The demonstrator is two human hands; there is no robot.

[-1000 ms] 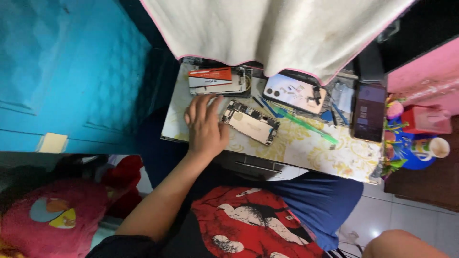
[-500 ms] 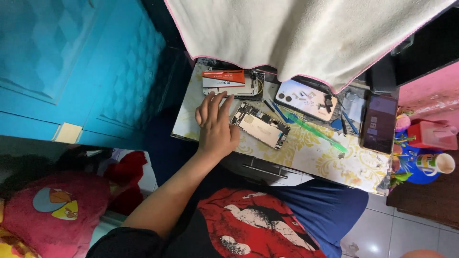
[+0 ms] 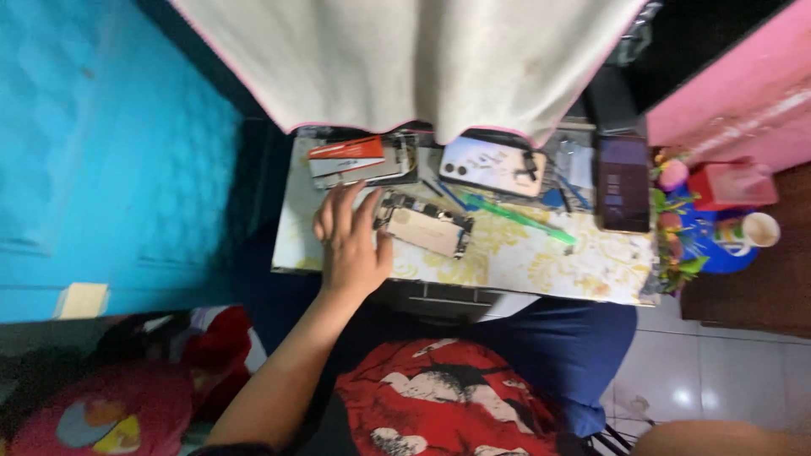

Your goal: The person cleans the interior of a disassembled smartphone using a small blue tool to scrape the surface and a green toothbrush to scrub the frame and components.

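Note:
My left hand (image 3: 351, 245) lies flat on the small table (image 3: 541, 266), fingers spread, holding nothing. Its thumb rests right beside an opened phone (image 3: 422, 228) whose inner parts show. Just beyond the fingertips lies a red-orange and white box (image 3: 346, 152) on top of a flat device. A white phone back cover (image 3: 490, 166) sits behind the opened phone. A green stick-like tool (image 3: 517, 219) lies to its right. My right hand is out of view.
A pale cloth (image 3: 405, 59) hangs over the table's far side. A dark phone (image 3: 623, 181) lies at the right end, with a red box (image 3: 731, 184), a cup (image 3: 760, 230) and a blue dish (image 3: 718, 249) beyond. A turquoise wall (image 3: 101, 152) stands left.
The view has shifted so the table sits a little further right and lower. My left hand stays flat on the table beside the opened phone.

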